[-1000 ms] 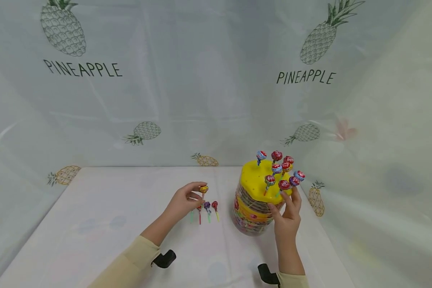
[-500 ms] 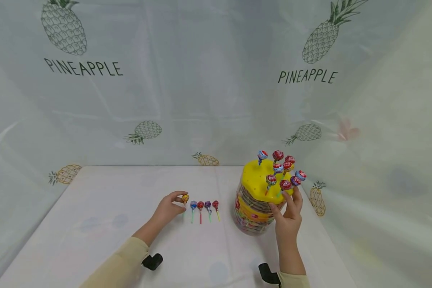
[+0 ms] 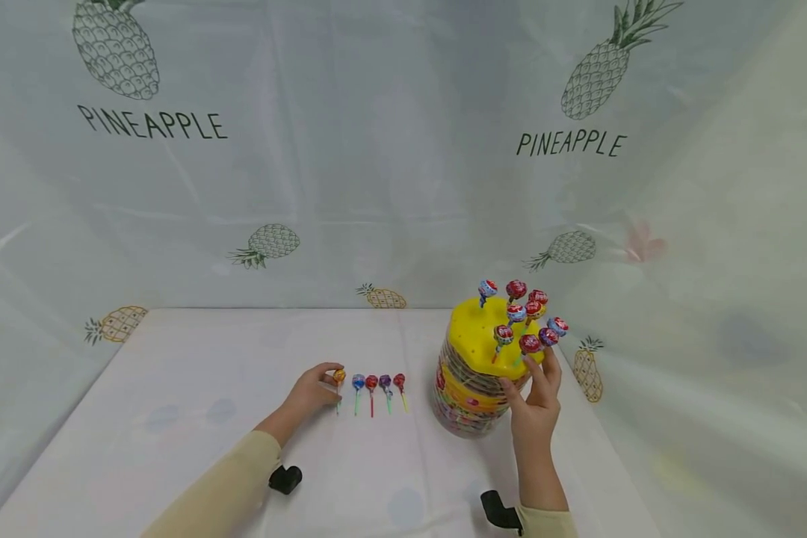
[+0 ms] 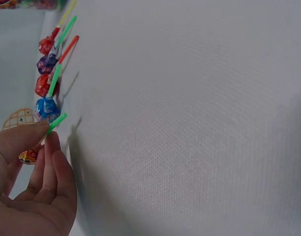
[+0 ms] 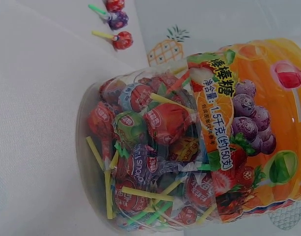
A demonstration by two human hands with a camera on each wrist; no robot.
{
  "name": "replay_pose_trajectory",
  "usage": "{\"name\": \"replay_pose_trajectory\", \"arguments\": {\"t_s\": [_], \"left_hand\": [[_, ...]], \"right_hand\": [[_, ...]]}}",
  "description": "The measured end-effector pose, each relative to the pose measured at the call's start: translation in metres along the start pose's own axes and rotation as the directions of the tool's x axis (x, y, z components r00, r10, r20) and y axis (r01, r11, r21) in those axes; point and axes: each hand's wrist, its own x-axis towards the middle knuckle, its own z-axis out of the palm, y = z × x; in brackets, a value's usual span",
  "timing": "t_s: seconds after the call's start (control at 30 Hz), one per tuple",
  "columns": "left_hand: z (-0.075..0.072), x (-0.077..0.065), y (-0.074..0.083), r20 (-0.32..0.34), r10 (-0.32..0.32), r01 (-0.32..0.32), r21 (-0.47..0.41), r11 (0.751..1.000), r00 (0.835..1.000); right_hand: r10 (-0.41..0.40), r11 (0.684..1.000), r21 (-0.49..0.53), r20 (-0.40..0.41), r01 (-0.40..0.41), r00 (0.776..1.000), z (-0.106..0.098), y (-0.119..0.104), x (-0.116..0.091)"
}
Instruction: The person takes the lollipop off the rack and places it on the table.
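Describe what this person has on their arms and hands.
Plain, pale beige fabric sleeves cover part of both forearms, and a black, rounded device juts out near each wrist. The left hand and right hand are ungloved.

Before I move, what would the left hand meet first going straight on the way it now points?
Past the orange lollipop it holds, the left hand would probably meet the blue lollipop just to its right, though depth is unclear.

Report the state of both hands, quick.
Left hand: closed, pinching a lollipop with a yellow-orange wrapper.
Right hand: closed on the candy jar, holding it near the top by its yellow lid.
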Motion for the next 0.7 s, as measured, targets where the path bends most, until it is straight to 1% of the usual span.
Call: {"name": "replay_pose_trajectory", "arguments": {"t_s": [0.2, 0.47, 0.7], "left_hand": [[0.002, 0.0027, -0.0015, 0.014, 0.01, -0.01, 0.051, 0.999, 1.0], [0.0028, 0.0044, -0.0001, 0.049, 0.029, -0.035, 0.123, 0.992, 0.998], [0.0042, 0.0078, -0.0001, 0.089, 0.043, -0.055, 0.139, 0.989, 0.995]], "right_hand": [[-0.005, 1.0, -0.004, -0.001, 0.005, 1.0, 0.0019, -0.0021, -0.0002], [0.011, 1.0, 0.001, -0.007, -0.011, 1.0, 0.0032, -0.003, -0.001], [0.015, 1.0, -0.011, -0.015, -0.015, 1.0, 0.0032, -0.0033, -0.0004]]}}
